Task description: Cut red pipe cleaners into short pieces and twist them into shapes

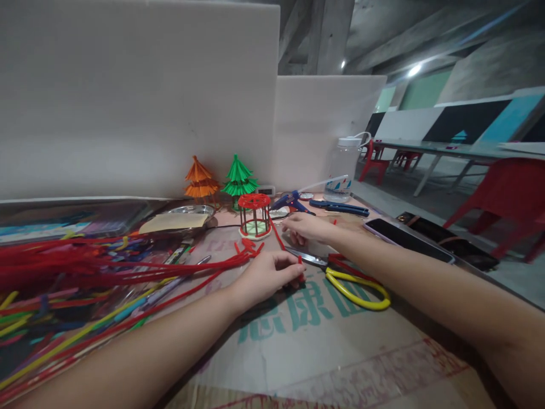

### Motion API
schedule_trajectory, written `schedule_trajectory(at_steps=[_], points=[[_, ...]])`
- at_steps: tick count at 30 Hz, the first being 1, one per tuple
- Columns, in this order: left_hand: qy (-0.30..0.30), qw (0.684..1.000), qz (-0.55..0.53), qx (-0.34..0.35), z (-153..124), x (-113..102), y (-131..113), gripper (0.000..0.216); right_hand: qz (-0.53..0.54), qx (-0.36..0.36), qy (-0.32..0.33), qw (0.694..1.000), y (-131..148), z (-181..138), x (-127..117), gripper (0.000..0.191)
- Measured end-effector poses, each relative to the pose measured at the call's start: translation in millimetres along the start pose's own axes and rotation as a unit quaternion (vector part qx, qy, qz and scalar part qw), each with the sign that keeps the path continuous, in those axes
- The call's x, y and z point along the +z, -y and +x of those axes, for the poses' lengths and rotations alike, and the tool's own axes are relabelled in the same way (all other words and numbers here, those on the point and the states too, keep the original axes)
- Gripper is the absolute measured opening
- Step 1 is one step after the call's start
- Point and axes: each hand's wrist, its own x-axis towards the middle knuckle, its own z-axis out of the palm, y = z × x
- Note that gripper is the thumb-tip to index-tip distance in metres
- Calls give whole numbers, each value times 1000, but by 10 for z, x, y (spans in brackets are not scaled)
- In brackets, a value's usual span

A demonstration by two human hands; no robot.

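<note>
Your left hand (272, 275) pinches a short red strip (300, 261) above the bench (340, 346); I cannot tell whether your right hand (309, 228) grips anything. Yellow-handled metal scissors (313, 259) lie between; beyond stands a round, red-topped model with dark posts (254, 201).

I'm seeing two bare forearms (170, 346) stretched forward, left hand (272, 276) with thumb and fingers pinched together, right hand (310, 228) slightly farther out, fingers loosely curled.

a short red strip (300, 261) stands nearly upright in the left fingers (290, 274).
</note>
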Motion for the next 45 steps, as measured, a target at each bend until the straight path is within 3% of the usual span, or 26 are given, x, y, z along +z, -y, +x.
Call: schedule_trajectory(at_steps=[5, 10, 14, 20, 26, 30, 34, 38, 45], points=[[1, 1000, 16, -5, 1, 0, 2, 27, -116, -24, 14, 993, 134, 76, 23, 40], [-2, 1000, 6, -5, -2, 4, -2, 25, -188, -31, 55, 980, 362, 122, -6, 17], [-10, 1000, 20, -13, -11, 15, -25, 24, -191, -39, 19, 981, 336, 54, -4, 14], [-6, 1000, 7, -12, 4, 25, -19, 23, -137, -51, -114, 983, 172, -118, 40, 18], [-13, 999, -6, -29, 2, 28, -54, 28, -56, -74, -213, 973, 166, -28, -47, 16], [-61, 998, -15, -17, 40, 1, -29, 29, -13, -102, -268, 958, 201, -157, -181, 19], [-107, 990, -88, 2, 77, -25, 24, 34, 75, -146, -278, 947, 233, -504, -202, 21], [-102, 990, -97, 7, 72, -36, 33, 32, 135, -135, -227, 955, 216, -779, -34, 20], [-61, 997, -11, 36, 61, -84, 41, 26, 158, -164, -216, 949, 131, -774, 191, 18]])
